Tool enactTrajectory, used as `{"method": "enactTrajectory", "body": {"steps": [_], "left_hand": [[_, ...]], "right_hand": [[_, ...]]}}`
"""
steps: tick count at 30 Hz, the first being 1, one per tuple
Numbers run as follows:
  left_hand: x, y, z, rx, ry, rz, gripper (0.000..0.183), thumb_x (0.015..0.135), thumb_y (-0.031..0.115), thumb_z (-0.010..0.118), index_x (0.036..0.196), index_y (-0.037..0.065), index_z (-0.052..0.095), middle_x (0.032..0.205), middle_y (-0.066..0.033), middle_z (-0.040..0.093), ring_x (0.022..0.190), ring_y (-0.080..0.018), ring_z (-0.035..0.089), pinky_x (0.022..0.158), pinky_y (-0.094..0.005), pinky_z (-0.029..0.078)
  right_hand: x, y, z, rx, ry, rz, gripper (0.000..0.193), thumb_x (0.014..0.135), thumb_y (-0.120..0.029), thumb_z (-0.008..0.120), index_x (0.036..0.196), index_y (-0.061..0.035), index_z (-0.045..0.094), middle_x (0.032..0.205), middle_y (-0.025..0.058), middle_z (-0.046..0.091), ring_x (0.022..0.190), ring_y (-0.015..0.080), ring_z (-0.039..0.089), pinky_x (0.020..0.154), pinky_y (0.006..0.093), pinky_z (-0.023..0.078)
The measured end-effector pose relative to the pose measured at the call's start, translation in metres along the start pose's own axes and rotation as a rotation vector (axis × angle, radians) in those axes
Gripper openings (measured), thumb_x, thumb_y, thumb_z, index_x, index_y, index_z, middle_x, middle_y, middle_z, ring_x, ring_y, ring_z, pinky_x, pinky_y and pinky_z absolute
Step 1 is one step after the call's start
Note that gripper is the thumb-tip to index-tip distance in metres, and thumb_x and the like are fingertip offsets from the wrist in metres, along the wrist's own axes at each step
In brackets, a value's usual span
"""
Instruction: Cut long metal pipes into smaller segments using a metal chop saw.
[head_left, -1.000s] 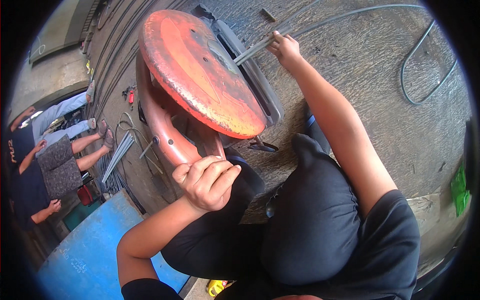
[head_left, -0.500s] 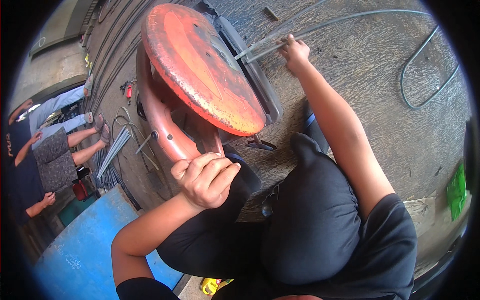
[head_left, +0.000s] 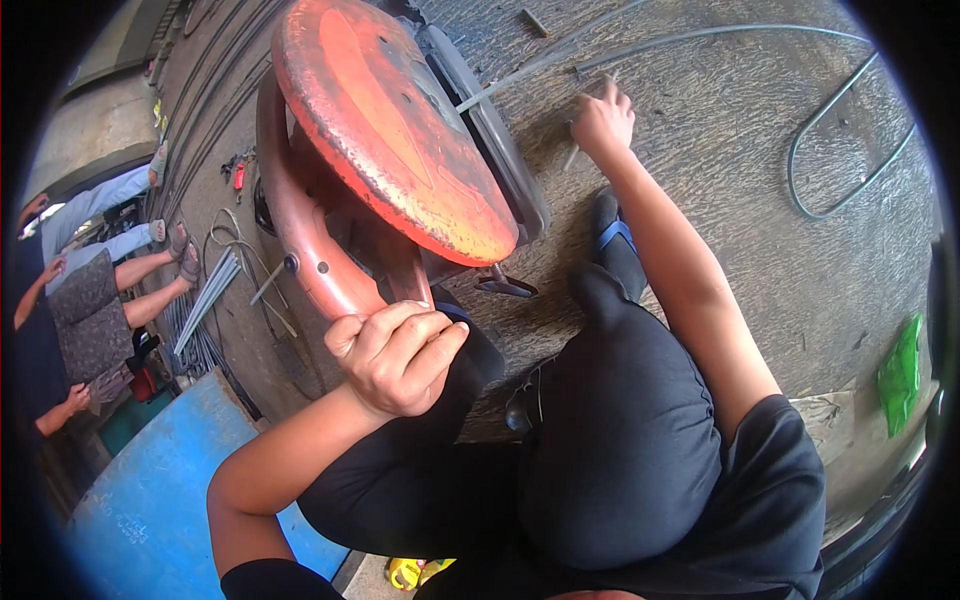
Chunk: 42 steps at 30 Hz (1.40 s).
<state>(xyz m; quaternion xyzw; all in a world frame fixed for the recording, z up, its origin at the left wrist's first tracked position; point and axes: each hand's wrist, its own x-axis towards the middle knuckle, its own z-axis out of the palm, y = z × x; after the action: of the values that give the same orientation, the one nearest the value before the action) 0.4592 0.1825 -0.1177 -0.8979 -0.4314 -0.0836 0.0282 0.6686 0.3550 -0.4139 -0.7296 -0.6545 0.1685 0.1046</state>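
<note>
A cut-off saw with a worn orange-red blade guard (head_left: 395,140) stands in front of me on the floor. My left hand (head_left: 398,358) is closed around the end of its red handle (head_left: 322,262). Beyond the saw's right side, my right hand (head_left: 605,120) is raised over the floor, smeared by motion. A short thin metal rod (head_left: 572,156) pokes out below its fingers, apparently held in them. One metal rod (head_left: 510,80) runs from the saw's base toward the upper right. A longer rod (head_left: 720,32) lies with its near end close to my right fingers.
Two people stand at the left, near a bundle of cut metal rods (head_left: 205,300) and a blue panel (head_left: 180,480). A bent rod loop (head_left: 800,165) and a green plastic bag (head_left: 900,375) lie at the right. My sandalled foot (head_left: 618,245) is beside the saw.
My right hand has shifted slightly right, away from the saw, with a short rod now turned downward in it. My left hand stays on the handle. The whole view has shifted a little.
</note>
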Motion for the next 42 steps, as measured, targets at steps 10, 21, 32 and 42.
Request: {"method": "enactTrajectory", "body": {"steps": [10, 21, 32, 42], "left_hand": [[-0.001, -0.001, 0.001, -0.008, 0.02, 0.001, 0.01, 0.07, 0.018, 0.06, 0.077, 0.018, 0.068, 0.077, 0.0087, 0.062, 0.077, -0.0088, 0.058, 0.072, -0.0302, 0.027], [-0.001, -0.001, 0.001, -0.017, 0.021, 0.006, 0.011, 0.07, 0.018, 0.061, 0.078, 0.018, 0.068, 0.078, 0.0084, 0.061, 0.078, -0.0086, 0.058, 0.073, -0.0305, 0.027], [0.0, -0.001, 0.0, -0.016, 0.014, 0.002, 0.01, 0.07, 0.018, 0.061, 0.078, 0.017, 0.068, 0.078, 0.0083, 0.062, 0.078, -0.0088, 0.058, 0.072, -0.0305, 0.027], [-0.003, -0.001, 0.002, -0.004, 0.022, -0.005, 0.01, 0.071, 0.019, 0.061, 0.078, 0.018, 0.068, 0.078, 0.0085, 0.062, 0.078, -0.0091, 0.058, 0.072, -0.0308, 0.027]], "right_hand": [[0.02, 0.037, -0.013, -0.341, -0.083, -0.558, 0.017, 0.076, -0.016, 0.061, 0.093, -0.0179, 0.065, 0.104, 0.0031, 0.059, 0.108, 0.0208, 0.049, 0.085, 0.0366, 0.038], [0.014, 0.071, -0.033, -0.438, -0.382, -1.009, 0.012, 0.079, -0.009, 0.059, 0.09, -0.0141, 0.062, 0.093, 0.0025, 0.06, 0.097, 0.0175, 0.055, 0.085, 0.0316, 0.043], [0.014, -0.015, -0.042, 1.479, -0.318, 0.327, 0.023, 0.092, -0.009, 0.051, 0.107, 0.0074, 0.044, 0.101, 0.015, 0.056, 0.085, 0.0215, 0.061, 0.072, 0.0373, 0.059], [0.039, -0.057, -0.003, 1.762, -0.195, 0.65, 0.027, 0.093, -0.003, 0.042, 0.116, 0.0113, 0.036, 0.111, 0.0198, 0.053, 0.094, 0.0295, 0.061, 0.077, 0.0416, 0.058]]}}
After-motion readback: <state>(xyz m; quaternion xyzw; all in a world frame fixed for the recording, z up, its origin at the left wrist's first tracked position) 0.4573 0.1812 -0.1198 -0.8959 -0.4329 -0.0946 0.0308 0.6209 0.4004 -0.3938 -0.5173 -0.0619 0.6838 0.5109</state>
